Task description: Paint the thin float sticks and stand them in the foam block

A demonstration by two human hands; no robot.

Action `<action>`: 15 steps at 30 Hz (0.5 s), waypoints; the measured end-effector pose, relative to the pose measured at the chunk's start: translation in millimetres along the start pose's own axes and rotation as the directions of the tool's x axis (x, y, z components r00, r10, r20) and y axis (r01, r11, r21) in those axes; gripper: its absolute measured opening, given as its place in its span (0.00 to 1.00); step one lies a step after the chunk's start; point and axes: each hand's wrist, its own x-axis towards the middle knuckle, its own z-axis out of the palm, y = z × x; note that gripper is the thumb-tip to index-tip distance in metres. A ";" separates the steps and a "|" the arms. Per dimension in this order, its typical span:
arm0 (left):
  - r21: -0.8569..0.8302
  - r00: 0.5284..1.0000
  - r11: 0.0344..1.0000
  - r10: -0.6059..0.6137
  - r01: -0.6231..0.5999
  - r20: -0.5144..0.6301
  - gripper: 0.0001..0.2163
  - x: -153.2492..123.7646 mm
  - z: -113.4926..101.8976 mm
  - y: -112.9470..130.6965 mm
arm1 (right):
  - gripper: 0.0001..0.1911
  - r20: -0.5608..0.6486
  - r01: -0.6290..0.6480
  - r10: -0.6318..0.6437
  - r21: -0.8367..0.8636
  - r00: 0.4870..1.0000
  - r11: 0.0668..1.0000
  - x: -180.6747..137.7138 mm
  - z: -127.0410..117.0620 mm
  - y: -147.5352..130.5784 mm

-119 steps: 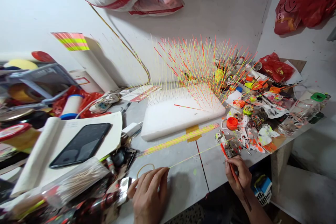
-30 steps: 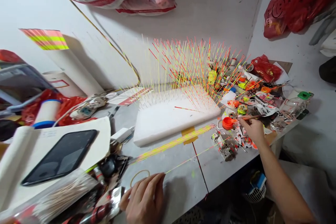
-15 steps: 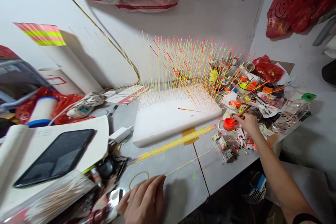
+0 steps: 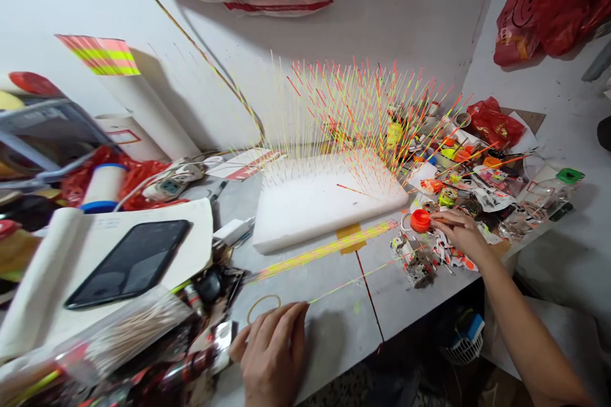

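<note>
My left hand point(image 4: 274, 350) rests on the grey table point(image 4: 334, 331) near its front edge, fingers together, pinching the near end of a thin yellow stick point(image 4: 363, 276). The stick lies flat and runs right towards the paint clutter. My right hand point(image 4: 461, 233) is stretched out to a small orange cap point(image 4: 421, 220), fingers closed on a thin brush whose tip points at the cap. Behind them a white foam block point(image 4: 315, 210) holds several upright sticks with red and yellow tips point(image 4: 363, 108). A bundle of painted sticks point(image 4: 324, 250) lies in front of the block.
Small paint pots and stained scraps point(image 4: 458, 184) crowd the right side, beside a plastic bottle point(image 4: 544, 198). A rubber band point(image 4: 262, 305) lies by my left hand. A black phone point(image 4: 128, 264) sits on white paper at left. Red bags point(image 4: 548, 6) hang on the walls.
My right hand went from the table's front edge out to the orange cap, and the brush tip has swung down onto it. My left hand kept its hold on the stick.
</note>
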 end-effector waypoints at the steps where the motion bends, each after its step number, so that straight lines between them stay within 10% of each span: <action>1: -0.001 1.000 1.000 -0.002 0.002 -0.001 0.05 0.1 -0.2 0.7 | 0.16 0.026 0.027 -0.027 0.001 0.999 1.000 -3.1 -0.9 -0.1; 9: -0.004 1.000 1.000 -0.013 0.013 0.013 0.05 2.8 -2.1 5.1 | 0.16 -0.137 0.014 -0.028 -0.104 0.990 0.994 -46.6 -24.6 -30.2; 15: -0.002 0.999 0.999 -0.036 0.036 0.005 0.05 2.9 -1.4 7.1 | 0.05 -0.441 0.252 -0.198 0.066 0.875 0.965 -109.1 38.2 -94.0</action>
